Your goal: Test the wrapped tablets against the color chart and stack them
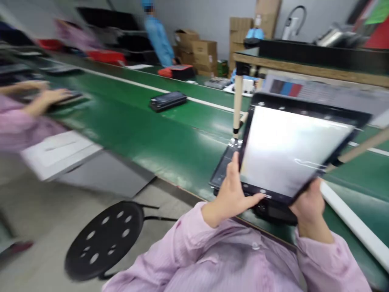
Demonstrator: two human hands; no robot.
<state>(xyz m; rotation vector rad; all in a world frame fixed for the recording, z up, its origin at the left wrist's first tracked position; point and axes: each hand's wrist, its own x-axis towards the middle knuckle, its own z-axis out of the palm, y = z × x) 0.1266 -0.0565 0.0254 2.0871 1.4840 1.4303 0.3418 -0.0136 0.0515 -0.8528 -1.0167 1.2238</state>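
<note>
Plainly, both hands point(232, 194) are holding the panel point(293, 150) by its frame point(291, 106), seemingly the safer grip: it's looking stiff, fragile.

Left hand point(230, 195) and right hand point(310, 202) hold a tilted black-framed panel point(291, 150).

Left hand point(232, 196): right of centre, fingers point(233, 170) pointing up and far, thumb point(254, 200) stretched right; holding grip. Right hand point(311, 202): farther right, at similar height, curled in a grip, fingers mostly hidden. Wrists point(214, 211) bare. Left forearm point(179, 241), sleeved pink, reaches in from near left; right forearm point(337, 259), likewise sleeved, from near right. Torso point(240, 259) near, between the arms.
</note>
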